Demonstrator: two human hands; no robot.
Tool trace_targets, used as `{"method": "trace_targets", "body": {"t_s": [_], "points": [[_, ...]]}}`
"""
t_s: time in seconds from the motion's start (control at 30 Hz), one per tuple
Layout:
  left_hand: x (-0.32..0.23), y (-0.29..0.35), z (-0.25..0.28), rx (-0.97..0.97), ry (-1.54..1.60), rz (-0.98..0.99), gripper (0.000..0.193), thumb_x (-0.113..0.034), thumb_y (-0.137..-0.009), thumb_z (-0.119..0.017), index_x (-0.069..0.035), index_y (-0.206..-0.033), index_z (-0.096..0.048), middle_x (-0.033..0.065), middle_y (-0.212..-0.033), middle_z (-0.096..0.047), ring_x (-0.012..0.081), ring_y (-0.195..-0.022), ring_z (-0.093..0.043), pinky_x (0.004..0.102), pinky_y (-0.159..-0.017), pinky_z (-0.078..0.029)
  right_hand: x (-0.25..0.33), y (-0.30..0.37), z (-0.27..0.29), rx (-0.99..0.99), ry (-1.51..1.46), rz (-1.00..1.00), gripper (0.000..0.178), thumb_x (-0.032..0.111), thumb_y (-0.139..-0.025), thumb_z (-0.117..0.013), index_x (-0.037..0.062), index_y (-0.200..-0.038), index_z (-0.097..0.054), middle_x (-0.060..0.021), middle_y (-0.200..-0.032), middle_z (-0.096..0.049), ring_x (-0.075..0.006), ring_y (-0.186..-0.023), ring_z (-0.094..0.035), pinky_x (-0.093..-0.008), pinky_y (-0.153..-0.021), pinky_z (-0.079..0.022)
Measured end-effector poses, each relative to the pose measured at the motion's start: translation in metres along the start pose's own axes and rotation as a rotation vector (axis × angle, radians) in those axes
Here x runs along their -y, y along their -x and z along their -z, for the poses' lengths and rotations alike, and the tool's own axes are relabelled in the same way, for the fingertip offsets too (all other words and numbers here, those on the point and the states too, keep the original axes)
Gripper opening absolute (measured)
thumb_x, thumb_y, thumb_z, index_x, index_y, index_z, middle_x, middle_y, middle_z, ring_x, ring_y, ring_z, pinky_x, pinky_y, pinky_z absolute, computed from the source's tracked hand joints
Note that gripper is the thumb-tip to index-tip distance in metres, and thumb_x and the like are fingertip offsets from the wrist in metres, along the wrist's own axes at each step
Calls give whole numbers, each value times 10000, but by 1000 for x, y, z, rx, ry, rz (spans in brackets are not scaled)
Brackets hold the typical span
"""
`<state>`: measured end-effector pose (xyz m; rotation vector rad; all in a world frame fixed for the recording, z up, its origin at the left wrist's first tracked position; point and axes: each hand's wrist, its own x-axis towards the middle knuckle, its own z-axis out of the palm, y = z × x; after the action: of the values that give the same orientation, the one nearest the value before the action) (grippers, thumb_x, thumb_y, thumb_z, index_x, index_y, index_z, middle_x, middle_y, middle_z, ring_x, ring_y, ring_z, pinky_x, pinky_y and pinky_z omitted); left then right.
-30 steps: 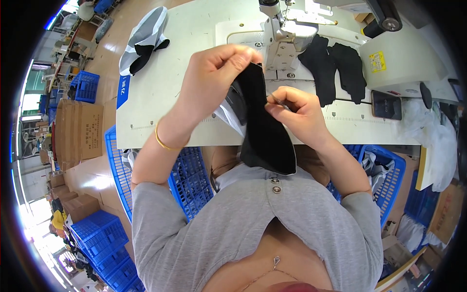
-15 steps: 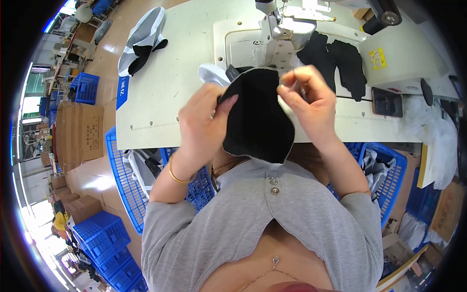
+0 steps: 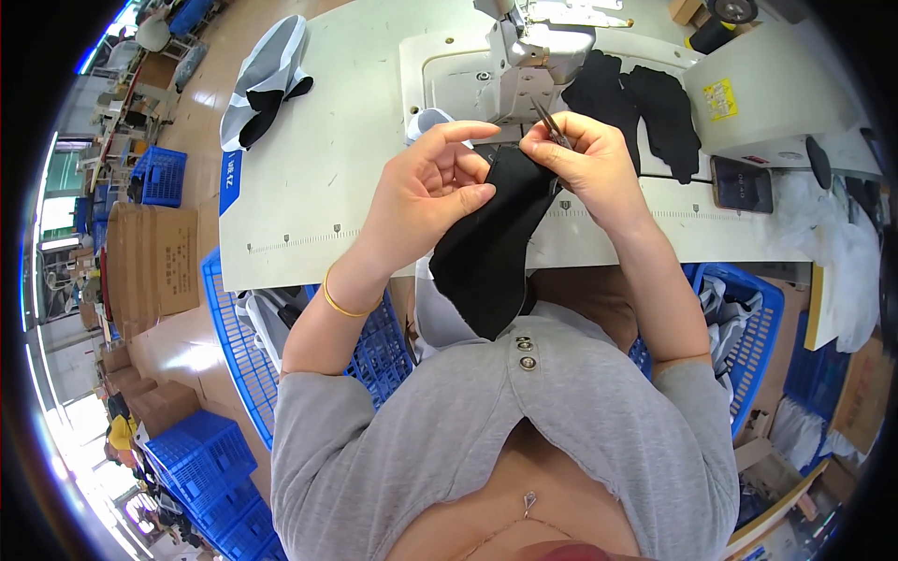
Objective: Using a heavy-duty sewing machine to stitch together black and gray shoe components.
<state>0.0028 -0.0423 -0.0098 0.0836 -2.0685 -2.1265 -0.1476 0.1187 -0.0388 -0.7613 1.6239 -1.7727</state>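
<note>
A black fabric piece (image 3: 491,252) with a pale edge hangs between my hands, over the table's front edge and down to my lap. White-grey fabric (image 3: 440,313) shows beneath it. My right hand (image 3: 594,168) pinches the top of the black piece and also holds small dark metal thread snips (image 3: 552,124), their pointed blades upward. My left hand (image 3: 426,192) is open at the left edge of the black piece, index finger stretched out, the other fingers bent. Its thumb tip lies against the fabric. Just beyond stands the sewing machine (image 3: 533,70).
Black fabric pieces (image 3: 659,122) lie right of the machine, near a phone (image 3: 742,184). A grey-and-black sewn piece (image 3: 267,84) lies at the table's far left. Blue baskets with fabric (image 3: 229,346) (image 3: 762,327) stand below the table on both sides.
The black piece has been turned and folded narrower, and hangs lower. My left hand has loosened its grip and spread its fingers. The snips now show in my right hand.
</note>
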Motion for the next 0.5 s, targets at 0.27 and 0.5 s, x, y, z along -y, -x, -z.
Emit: {"method": "trace_targets", "body": {"t_s": [0.27,0.5], "points": [[6,-1,0,-18,4,59,413,57,-886,-621,-18,-1290,-582,-34,-944,-541,26,-843,-533,166,-765,-467,-5,6,-1,-330,356,363,265,225,-868,-723,-19,-955,-668,-67,-827,-639,-128,-702,-587,-263,-648,-480],[18,-3,-3,-138,67,83,297,1,-890,-665,27,-1182,-623,16,-936,-645,46,-796,-580,188,-732,-498,4,36,-14,-243,752,720,306,199,-788,-789,24,-1008,-669,-79,-826,-609,-184,-603,-593,-286,-519,-473]]}}
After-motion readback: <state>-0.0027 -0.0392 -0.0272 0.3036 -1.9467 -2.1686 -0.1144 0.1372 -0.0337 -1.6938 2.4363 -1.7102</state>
